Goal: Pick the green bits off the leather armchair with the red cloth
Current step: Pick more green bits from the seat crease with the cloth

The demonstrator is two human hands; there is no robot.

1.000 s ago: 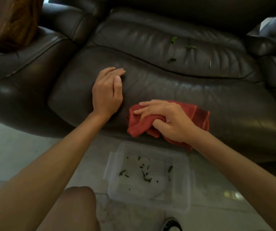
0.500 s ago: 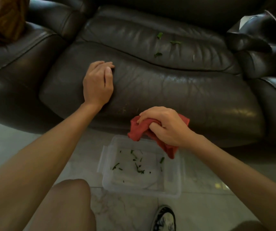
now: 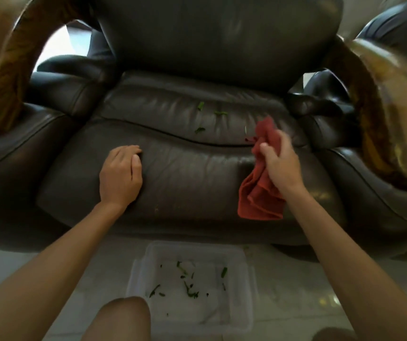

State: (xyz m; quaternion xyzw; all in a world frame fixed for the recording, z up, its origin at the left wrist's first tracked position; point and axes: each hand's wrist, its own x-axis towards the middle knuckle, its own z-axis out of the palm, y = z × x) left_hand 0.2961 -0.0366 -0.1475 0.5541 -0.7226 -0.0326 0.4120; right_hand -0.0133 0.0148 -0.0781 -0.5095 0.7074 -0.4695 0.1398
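Cloth (image 3: 261,195) hangs bunched in the closed right hand (image 3: 281,166) above the armchair (image 3: 185,168) seat; the open left hand (image 3: 120,177) rests flat there, near green bits (image 3: 200,130).

I see my left hand (image 3: 121,177) flat on the armchair (image 3: 197,168) seat, the cloth (image 3: 261,193) right of it, bits (image 3: 200,130) behind, a tub (image 3: 249,286) on the floor (image 3: 104,271) in front

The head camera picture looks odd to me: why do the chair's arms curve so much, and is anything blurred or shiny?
Head view: the wide lens bows the armchair at the edges; the top corners and the right hand with the red cloth are smeared with motion; the left hand and the green bits are sharper; soft glare lies on the leather at right.
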